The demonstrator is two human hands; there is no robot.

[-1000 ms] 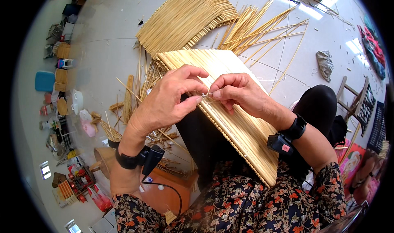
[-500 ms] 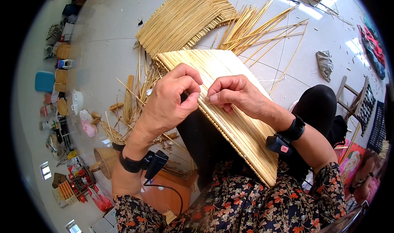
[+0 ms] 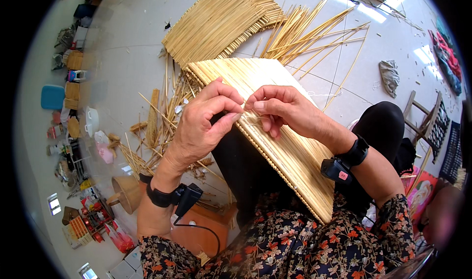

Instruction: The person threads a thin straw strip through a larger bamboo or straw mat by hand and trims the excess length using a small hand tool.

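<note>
A stiff panel of pale straw stalks [image 3: 300, 163] lies slanted across my lap, its stitched edge facing left. My left hand [image 3: 201, 124] is at that edge with thumb and forefinger pinched; what they hold, if anything, is too small to make out. Close beside it, my right hand [image 3: 290, 111] hovers over the panel, thumb and forefinger pinched on a fine white thread [image 3: 253, 122]. The thread loops loosely on the stalks below the fingers. The two hands' fingertips almost meet.
Beyond the panel lie finished straw panels [image 3: 211, 25] and a fanned heap of loose stalks [image 3: 307, 30]. More stalks and scraps [image 3: 155, 119] litter the floor at left, near a wooden stool-like piece [image 3: 127, 193]. A grey cloth [image 3: 389, 77] and a chair [image 3: 427, 119] are at right.
My right fingertips have risen slightly from the panel's edge, and more loose thread shows beneath them. My left fingers have opened out a little. A blurred shape now appears at the right rim.
</note>
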